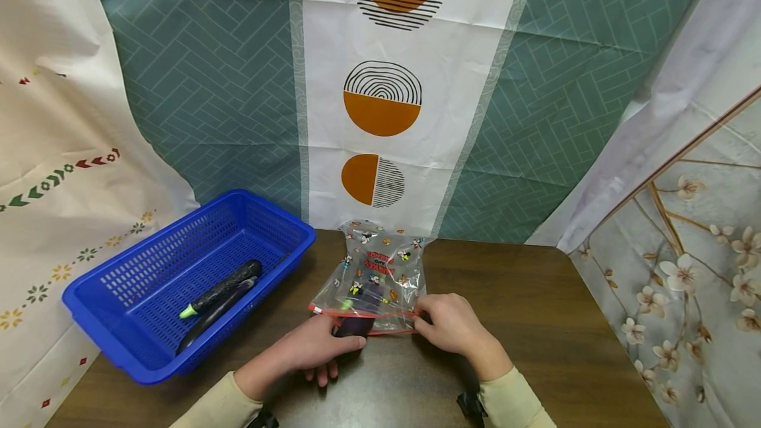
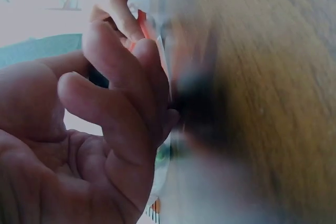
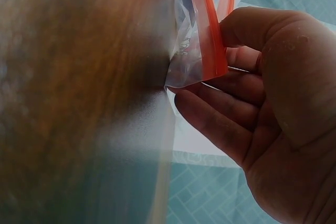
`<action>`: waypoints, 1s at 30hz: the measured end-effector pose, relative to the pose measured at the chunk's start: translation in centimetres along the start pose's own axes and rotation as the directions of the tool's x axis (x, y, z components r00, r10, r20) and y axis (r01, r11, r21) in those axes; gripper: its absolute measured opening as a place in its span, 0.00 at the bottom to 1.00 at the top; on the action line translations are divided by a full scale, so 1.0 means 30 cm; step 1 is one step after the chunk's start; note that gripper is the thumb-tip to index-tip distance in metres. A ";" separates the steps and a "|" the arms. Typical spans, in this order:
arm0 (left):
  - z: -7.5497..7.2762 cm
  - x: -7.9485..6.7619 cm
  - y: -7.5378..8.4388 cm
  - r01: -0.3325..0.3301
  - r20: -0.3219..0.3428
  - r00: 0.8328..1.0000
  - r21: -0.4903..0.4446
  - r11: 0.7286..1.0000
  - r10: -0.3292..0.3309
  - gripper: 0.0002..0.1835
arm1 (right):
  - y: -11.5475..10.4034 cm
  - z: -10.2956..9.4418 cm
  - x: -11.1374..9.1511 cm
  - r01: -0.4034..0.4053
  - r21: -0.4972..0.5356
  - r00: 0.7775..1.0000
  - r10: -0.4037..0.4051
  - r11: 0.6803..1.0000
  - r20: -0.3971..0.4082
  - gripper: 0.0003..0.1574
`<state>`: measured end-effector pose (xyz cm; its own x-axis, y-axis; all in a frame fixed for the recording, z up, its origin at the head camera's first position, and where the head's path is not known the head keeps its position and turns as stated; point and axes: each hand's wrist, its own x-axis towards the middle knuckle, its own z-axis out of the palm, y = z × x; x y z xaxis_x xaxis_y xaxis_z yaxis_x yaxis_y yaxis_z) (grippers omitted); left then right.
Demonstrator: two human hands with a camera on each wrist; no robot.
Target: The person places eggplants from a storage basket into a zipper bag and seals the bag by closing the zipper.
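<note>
Printed cloths (image 1: 214, 51) hang behind and to both sides of the brown wooden table (image 1: 505, 283), the middle one green with a white band bearing orange and black-lined circles. On the table's left side stands a blue basket (image 1: 148, 276) with slotted walls, set at a slant. Near the table's far edge, right of the basket, lies a clear bag (image 1: 380, 263) printed with small cartoon figures and red lettering, its mouth toward the person. Both hands are at that mouth and both are grasping: the left hand (image 1: 318, 345) grips the near end of an eggplant (image 1: 355, 327) with its thumb laid along the top, and the right hand (image 1: 448, 322) pinches the mouth's right corner between thumb and fingers. The eggplant lies partly inside the bag, its dark near end sticking out; purple and a bit of light green show through the plastic. In the basket, side by side, rest a dark vegetable (image 1: 228, 284) with a light green tip and a slimmer one (image 1: 217, 314). Red strips (image 3: 211, 30) edge the bag's mouth, with a white slider (image 1: 317, 310) at the left end.
</note>
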<state>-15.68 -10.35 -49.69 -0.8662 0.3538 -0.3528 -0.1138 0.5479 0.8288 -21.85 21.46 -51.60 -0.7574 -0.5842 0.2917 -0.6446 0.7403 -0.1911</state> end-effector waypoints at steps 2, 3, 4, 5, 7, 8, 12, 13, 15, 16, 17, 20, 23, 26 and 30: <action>0.003 0.002 -0.002 -0.003 0.006 1.000 -0.044 0.999 0.004 0.28 | 0.000 -0.002 0.000 0.000 0.001 1.000 0.000 1.000 0.001 0.13; 0.005 0.003 -0.002 -0.006 0.009 1.000 -0.066 0.998 0.007 0.28 | 0.000 -0.002 0.000 0.000 0.002 1.000 0.000 1.000 0.001 0.13; 0.007 0.003 -0.002 -0.010 0.013 1.000 -0.092 0.996 0.012 0.27 | 0.000 -0.003 0.000 0.000 0.002 1.000 0.000 1.000 0.001 0.13; 0.008 0.003 -0.002 -0.015 0.014 1.000 -0.114 0.993 0.017 0.26 | 0.000 -0.003 0.000 0.000 0.002 1.000 0.000 1.000 0.001 0.13; 0.011 0.002 -0.001 -0.015 0.016 1.000 -0.148 0.989 0.018 0.24 | 0.000 -0.004 0.000 0.001 0.003 1.000 -0.001 1.000 0.001 0.13; 0.012 0.001 0.000 -0.015 0.016 1.000 -0.162 0.987 0.018 0.23 | -0.001 -0.004 -0.001 0.002 0.003 1.000 -0.002 1.000 -0.001 0.13; 0.013 -0.004 0.005 -0.009 0.023 1.000 -0.190 0.982 0.013 0.20 | -0.002 -0.005 0.000 0.006 0.000 1.000 -0.006 1.000 -0.004 0.13; 0.013 -0.004 0.006 -0.008 0.026 1.000 -0.192 0.981 0.013 0.19 | -0.002 -0.004 0.000 0.005 -0.001 1.000 -0.005 1.000 -0.004 0.13; 0.014 -0.004 0.008 -0.007 0.029 0.999 -0.190 0.982 0.013 0.18 | -0.002 -0.004 0.001 0.003 -0.001 1.000 -0.003 1.000 -0.004 0.13; 0.015 -0.004 0.009 -0.007 0.030 0.999 -0.187 0.982 0.013 0.18 | -0.003 -0.004 0.001 0.002 -0.001 1.000 -0.002 1.000 -0.004 0.13; 0.016 -0.004 0.010 -0.011 0.030 0.999 -0.184 0.983 0.016 0.17 | -0.002 -0.004 0.001 0.000 -0.001 1.000 0.000 1.000 -0.004 0.13; 0.019 -0.004 0.010 -0.015 0.028 0.999 -0.175 0.985 0.020 0.16 | -0.003 -0.002 0.001 -0.004 -0.003 1.000 0.004 1.000 -0.002 0.13; 0.022 -0.003 0.011 -0.022 0.040 0.999 -0.169 0.985 0.030 0.13 | -0.002 -0.001 0.000 -0.005 -0.004 1.000 0.005 1.000 -0.002 0.13; 0.026 -0.001 0.013 -0.030 0.059 0.997 -0.169 0.985 0.040 0.11 | -0.001 0.000 0.000 -0.004 -0.001 1.000 0.004 1.000 -0.003 0.14; 0.028 0.003 0.011 -0.037 0.070 0.996 -0.173 0.984 0.050 0.11 | 0.000 0.002 0.000 0.001 0.001 1.000 -0.001 1.000 -0.008 0.15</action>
<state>-15.38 -9.50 -49.80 -0.8344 0.4331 -0.3410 -0.1643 0.3951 0.9038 -21.86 21.44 -51.65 -0.7559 -0.5822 0.2994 -0.6453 0.7395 -0.1914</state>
